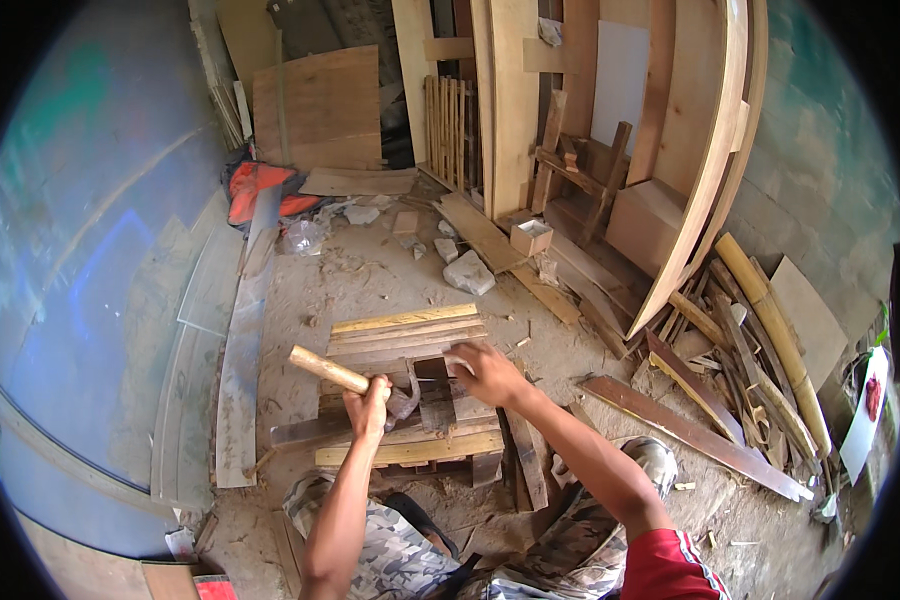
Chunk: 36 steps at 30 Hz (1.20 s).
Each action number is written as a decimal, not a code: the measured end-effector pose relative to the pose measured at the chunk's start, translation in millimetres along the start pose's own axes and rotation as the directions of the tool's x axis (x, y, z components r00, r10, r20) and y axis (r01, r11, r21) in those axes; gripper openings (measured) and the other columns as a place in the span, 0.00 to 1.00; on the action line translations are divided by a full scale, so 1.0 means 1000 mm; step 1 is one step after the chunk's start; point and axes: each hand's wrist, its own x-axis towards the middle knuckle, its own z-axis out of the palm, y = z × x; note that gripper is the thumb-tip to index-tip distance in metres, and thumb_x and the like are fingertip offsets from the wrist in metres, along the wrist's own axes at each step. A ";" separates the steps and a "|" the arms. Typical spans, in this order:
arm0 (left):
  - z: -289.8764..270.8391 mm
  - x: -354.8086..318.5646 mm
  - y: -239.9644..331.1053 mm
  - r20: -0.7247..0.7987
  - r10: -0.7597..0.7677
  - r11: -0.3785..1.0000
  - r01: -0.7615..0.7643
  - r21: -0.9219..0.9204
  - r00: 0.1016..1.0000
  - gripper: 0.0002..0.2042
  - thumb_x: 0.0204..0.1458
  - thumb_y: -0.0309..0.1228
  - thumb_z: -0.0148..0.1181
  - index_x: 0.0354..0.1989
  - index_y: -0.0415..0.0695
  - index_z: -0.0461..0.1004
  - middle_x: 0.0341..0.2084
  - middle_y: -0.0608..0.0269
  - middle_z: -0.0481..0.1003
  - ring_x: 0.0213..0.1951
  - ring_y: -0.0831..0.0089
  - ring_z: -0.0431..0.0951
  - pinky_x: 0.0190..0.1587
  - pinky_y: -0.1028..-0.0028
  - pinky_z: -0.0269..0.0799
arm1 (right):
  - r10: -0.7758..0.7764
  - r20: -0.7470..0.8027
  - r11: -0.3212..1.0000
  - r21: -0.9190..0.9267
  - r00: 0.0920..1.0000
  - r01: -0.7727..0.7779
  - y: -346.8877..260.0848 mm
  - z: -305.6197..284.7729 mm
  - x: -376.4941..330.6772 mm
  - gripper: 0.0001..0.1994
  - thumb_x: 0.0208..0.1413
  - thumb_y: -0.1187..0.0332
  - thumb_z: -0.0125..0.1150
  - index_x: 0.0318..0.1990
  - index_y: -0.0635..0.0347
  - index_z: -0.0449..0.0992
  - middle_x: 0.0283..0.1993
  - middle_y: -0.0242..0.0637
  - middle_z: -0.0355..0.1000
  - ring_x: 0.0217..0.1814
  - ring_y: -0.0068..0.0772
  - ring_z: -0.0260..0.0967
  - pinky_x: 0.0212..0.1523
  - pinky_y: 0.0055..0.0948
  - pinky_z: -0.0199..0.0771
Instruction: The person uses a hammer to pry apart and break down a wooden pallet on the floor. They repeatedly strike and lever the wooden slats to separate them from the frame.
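Note:
My left hand (369, 404) is closed around a hammer (328, 369) by its pale wooden handle, which points up and left. Its dark, curved metal head (402, 404) sits just right of my fist, over a low platform of wooden slats (400, 335). My right hand (488, 376) reaches in from the right, fingers bent together above the platform's right side. Whatever those fingertips pinch is hidden or too small to make out. Below them, short dark boards (436, 405) form a small upright frame on the slats.
Between my camouflage-clad knees (360, 545) and the back wall lie stones (468, 273) and wood chips. Tall wooden panels (715, 170) lean at the right, beside a scrap pile with a bamboo pole (778, 335). A long board (238, 400) runs along the left wall. A small box (531, 237) stands farther back.

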 end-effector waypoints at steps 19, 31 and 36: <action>0.075 -0.085 0.080 0.313 -0.327 0.655 -0.025 0.755 0.892 0.15 0.46 0.36 0.66 0.20 0.33 0.79 0.14 0.59 0.78 0.18 0.72 0.79 0.24 0.70 0.72 | 0.030 -0.242 0.978 -0.192 0.970 -0.078 0.010 -0.085 -0.125 0.07 0.62 0.64 0.59 0.38 0.58 0.75 0.22 0.45 0.74 0.25 0.50 0.76 0.25 0.43 0.75; 0.114 -0.183 -0.018 0.448 -0.637 0.553 -0.034 0.833 0.627 0.20 0.45 0.46 0.66 0.25 0.37 0.81 0.20 0.52 0.81 0.27 0.60 0.84 0.34 0.64 0.77 | 0.831 -0.085 0.529 -0.188 0.550 -0.828 0.072 -0.109 -0.210 0.16 0.61 0.64 0.57 0.52 0.63 0.76 0.39 0.50 0.80 0.39 0.52 0.80 0.41 0.43 0.80; 0.120 -0.197 -0.045 0.452 -0.699 0.401 -0.219 0.889 0.554 0.24 0.44 0.51 0.64 0.24 0.36 0.81 0.23 0.44 0.80 0.32 0.49 0.83 0.38 0.58 0.77 | 0.640 -0.425 0.758 0.210 0.640 -0.618 0.083 -0.124 -0.242 0.16 0.61 0.73 0.58 0.56 0.64 0.73 0.43 0.45 0.81 0.43 0.41 0.81 0.45 0.37 0.81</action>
